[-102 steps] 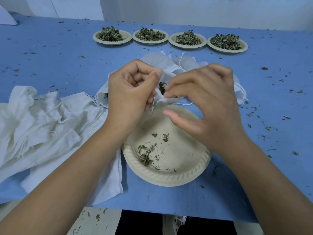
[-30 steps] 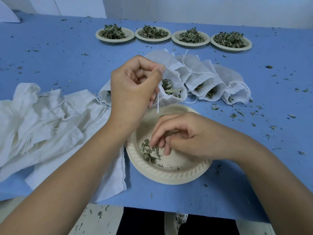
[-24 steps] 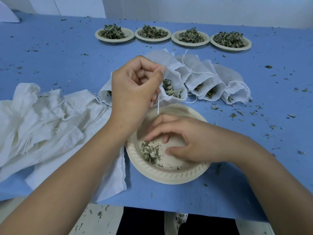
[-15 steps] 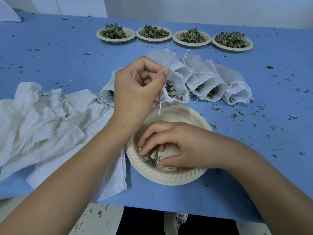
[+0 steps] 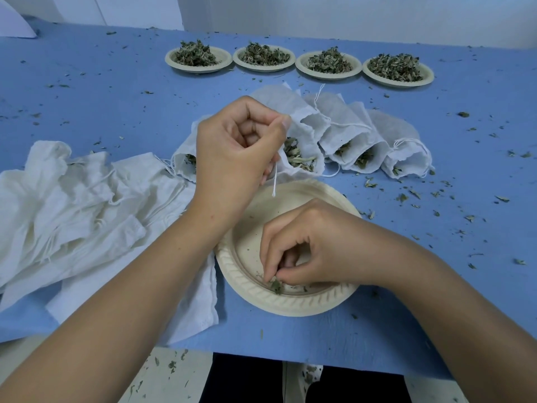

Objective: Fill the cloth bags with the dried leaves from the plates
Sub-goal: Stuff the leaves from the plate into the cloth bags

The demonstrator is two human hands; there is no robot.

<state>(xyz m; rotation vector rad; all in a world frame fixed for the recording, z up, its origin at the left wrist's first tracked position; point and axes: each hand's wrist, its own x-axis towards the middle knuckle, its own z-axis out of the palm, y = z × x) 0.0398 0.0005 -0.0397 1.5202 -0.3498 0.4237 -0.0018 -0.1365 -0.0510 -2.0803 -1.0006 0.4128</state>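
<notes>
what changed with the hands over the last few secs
The right hand left the bag mouth, dropped to the near plate and gathered the last leaves into a pinch at its front rim. The left hand kept holding the open bag; the four full plates stayed.

**Materials and surface finishes**

The near plate (image 5: 247, 286), matt beige with a ribbed rim and smooth centre, appears moulded from pulp or paper. Four like plates (image 5: 398, 80) are seen at twelve o'clock, heaped with dry, crinkled leaves (image 5: 328, 63). The filled bags (image 5: 343, 123) are of thin, white, matt woven cloth; the empty bags (image 5: 72, 205) at nine o'clock are creased. The table cover (image 5: 101, 97) is matt blue and felt-like.
</notes>
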